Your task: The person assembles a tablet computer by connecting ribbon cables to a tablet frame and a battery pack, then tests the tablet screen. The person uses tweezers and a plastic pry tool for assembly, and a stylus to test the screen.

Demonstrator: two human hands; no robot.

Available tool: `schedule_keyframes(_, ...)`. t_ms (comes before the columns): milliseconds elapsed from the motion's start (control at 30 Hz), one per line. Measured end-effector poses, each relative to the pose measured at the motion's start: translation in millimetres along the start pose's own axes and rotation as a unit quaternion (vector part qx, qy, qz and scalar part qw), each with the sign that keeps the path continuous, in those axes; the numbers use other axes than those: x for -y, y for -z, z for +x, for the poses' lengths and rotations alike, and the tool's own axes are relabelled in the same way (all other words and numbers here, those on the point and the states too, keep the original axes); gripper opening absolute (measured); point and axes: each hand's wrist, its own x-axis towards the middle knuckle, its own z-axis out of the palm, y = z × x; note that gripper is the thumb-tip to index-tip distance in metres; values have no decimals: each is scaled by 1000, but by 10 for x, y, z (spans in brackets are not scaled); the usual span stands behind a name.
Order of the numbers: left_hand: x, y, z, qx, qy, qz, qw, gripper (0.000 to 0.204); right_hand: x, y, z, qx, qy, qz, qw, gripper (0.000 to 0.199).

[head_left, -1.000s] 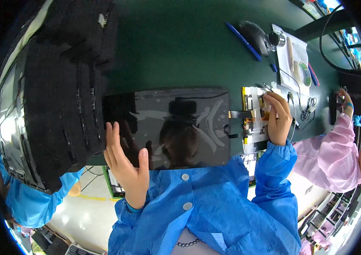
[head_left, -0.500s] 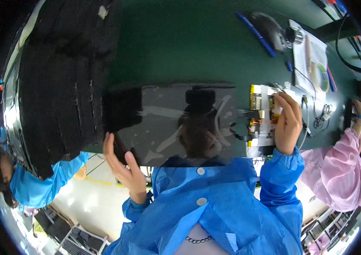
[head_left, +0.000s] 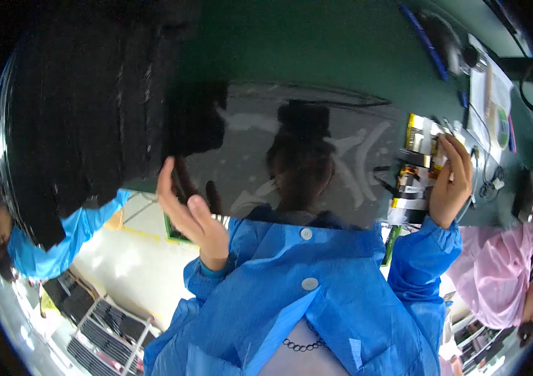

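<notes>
On the green bench [head_left: 316,50], lying flat before the operator: glossy dark panel [head_left: 291,156], circuit strip [head_left: 417,169] along its right edge. Left hand [head_left: 188,213] hovering open at the near-left edge, gripping nothing; right hand [head_left: 451,182] curling over the strip, fingers pressing it. Advisable: supporting both edges evenly, avoiding smudging the glossy face or bending the strip.

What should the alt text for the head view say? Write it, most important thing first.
A person in a blue coat holds a large glossy dark panel over a green table, left hand open at its left edge, right hand gripping the circuit strip on its right edge. Stacked black trays stand left.
</notes>
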Motion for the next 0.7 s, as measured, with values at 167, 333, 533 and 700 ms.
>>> schedule_keyframes(167, 14, 18, -21, 16, 26, -57, 998, 55, -58, 21, 7, 1, 9, -13, 1000, 34)
schedule_keyframes(333, -1, 47, -59, 15, 55, -99, 993, 56, -27, -17, 8, 2, 6, -11, 1000, 29)
schedule_keyframes(533, -12, 20, -146, 20, 21, -99, 995, 51, -9, -16, -8, 5, 18, -28, 999, 30)
schedule_keyframes(700, -39, 39, -177, 37, 43, -130, 990, 54, -12, 6, -17, 3, 33, -19, 999, 30)
